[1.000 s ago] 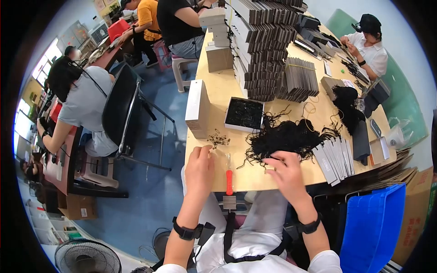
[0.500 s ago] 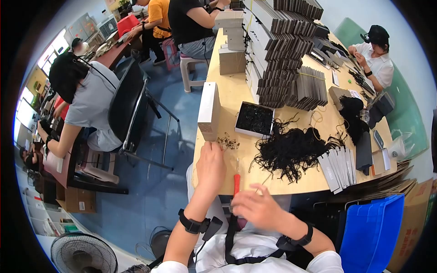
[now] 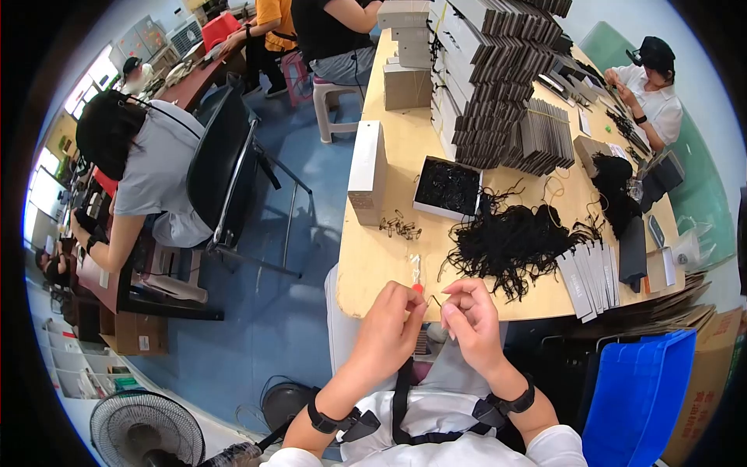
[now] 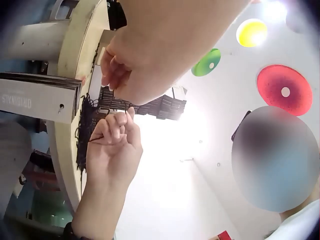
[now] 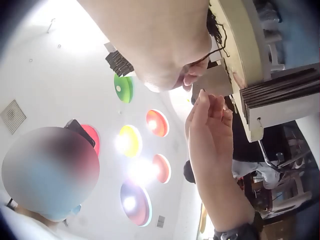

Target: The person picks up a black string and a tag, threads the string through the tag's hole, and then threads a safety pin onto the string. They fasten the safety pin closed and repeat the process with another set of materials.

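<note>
Both hands face each other just over the table's front edge, fingertips close together. My left hand [image 3: 391,321] pinches a tiny dark piece [image 5: 203,91], like one of the small bronze pins [image 3: 400,226] heaped on the table; fingers hide most of it. A black cord [image 5: 220,48] runs out of my right hand [image 3: 471,321], whose fingers curl on it, in the right wrist view. Beyond the hands spreads a tangled heap of black cords [image 3: 510,243]. A red-handled tool [image 3: 418,288] lies behind the left fingertips, mostly covered.
An open box [image 3: 447,189] holds small black pieces. Fanned grey tags [image 3: 585,280] lie at the right edge, below tall stacks of dark cards [image 3: 498,101]. A pale upright stack [image 3: 366,175] stands left. A blue bin [image 3: 642,389] is at right; other people sit around.
My left hand has gone from beside the bronze pins back toward my body. My right hand has come from the cord heap, past the tool, to face the left hand with a cord.
</note>
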Demonstrator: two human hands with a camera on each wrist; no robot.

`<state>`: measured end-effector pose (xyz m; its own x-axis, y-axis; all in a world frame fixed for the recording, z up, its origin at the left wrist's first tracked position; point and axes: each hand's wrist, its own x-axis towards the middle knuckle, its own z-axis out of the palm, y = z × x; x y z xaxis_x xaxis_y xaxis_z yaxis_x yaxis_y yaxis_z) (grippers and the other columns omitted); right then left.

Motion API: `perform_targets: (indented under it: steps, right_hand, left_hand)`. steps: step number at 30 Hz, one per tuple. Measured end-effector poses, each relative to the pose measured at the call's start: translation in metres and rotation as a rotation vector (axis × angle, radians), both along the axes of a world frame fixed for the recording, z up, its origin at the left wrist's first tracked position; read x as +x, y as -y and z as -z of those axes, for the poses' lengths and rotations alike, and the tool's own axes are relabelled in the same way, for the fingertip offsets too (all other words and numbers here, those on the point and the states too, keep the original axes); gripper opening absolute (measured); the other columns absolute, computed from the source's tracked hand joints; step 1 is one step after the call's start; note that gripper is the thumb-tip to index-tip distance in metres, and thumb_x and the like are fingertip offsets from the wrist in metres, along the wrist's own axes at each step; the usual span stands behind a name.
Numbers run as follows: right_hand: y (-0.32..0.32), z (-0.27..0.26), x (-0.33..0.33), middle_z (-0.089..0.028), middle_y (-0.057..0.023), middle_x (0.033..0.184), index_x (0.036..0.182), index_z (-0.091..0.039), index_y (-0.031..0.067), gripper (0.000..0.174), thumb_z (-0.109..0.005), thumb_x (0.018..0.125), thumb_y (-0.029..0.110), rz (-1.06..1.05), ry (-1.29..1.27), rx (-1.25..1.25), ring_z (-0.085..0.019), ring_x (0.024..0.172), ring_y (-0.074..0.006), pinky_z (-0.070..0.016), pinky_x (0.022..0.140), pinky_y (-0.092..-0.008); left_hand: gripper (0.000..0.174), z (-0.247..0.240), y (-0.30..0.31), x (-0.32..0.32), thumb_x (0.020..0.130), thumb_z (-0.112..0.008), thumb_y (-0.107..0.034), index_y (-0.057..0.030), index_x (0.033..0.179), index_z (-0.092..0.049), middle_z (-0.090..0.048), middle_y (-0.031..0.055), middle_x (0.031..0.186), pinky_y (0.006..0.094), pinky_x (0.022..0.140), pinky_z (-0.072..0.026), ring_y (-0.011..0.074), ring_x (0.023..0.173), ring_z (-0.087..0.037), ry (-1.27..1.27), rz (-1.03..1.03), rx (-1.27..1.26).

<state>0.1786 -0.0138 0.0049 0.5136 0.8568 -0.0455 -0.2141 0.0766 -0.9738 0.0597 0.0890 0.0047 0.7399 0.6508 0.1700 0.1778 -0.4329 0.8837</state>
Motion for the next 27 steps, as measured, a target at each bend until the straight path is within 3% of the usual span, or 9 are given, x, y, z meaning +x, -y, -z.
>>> perform_targets:
  steps: [15, 17, 20, 27]
  right_hand:
    - [-0.002, 0.004, -0.001, -0.056, -0.0011, 0.076, 0.109, -0.047, 0.0027, 0.021, -0.054, 0.09, 0.002, -0.031, -0.038, -0.031, -0.05, 0.066, -0.0047, -0.0393, 0.058, -0.0182]
    - [-0.003, 0.003, 0.0, -0.057, -0.0017, 0.077, 0.108, -0.05, 0.0018, 0.019, -0.056, 0.09, 0.005, -0.04, -0.049, -0.087, -0.052, 0.065, -0.0049, -0.0388, 0.055, -0.0173]
    - [-0.003, 0.011, 0.001, -0.058, -0.0022, 0.078, 0.106, -0.052, 0.0006, 0.018, -0.058, 0.091, 0.008, -0.044, -0.047, -0.099, -0.053, 0.065, -0.0053, -0.0388, 0.052, -0.0169]
    - [-0.002, 0.012, 0.003, -0.057, -0.0027, 0.078, 0.103, -0.051, 0.0006, 0.014, -0.056, 0.092, 0.009, -0.083, -0.175, -0.068, -0.053, 0.066, -0.0056, -0.04, 0.052, -0.0174]
  left_hand:
    - [0.012, 0.006, 0.005, -0.001, 0.083, -0.061, 0.002, 0.0011, 0.091, -0.052, -0.053, 0.012, 0.085, 0.0315, 0.062, -0.0472, 0.0241, 0.077, -0.06, 0.014, -0.032, 0.062]
    - [0.012, 0.006, 0.005, -0.001, 0.083, -0.061, 0.001, 0.0008, 0.09, -0.051, -0.051, 0.0139, 0.087, 0.0369, 0.063, -0.0476, 0.03, 0.075, -0.058, 0.03, -0.019, 0.049]
    - [0.012, 0.005, 0.006, -0.002, 0.083, -0.06, 0.003, 0.0008, 0.091, -0.052, -0.053, 0.0119, 0.085, 0.0314, 0.062, -0.048, 0.0244, 0.076, -0.06, 0.041, -0.017, 0.072]
    - [0.012, 0.01, 0.016, -0.003, 0.086, -0.058, 0.002, 0.0021, 0.095, -0.05, -0.058, 0.0116, 0.09, 0.0292, 0.069, -0.0502, 0.0217, 0.082, -0.061, 0.031, -0.039, -0.097]
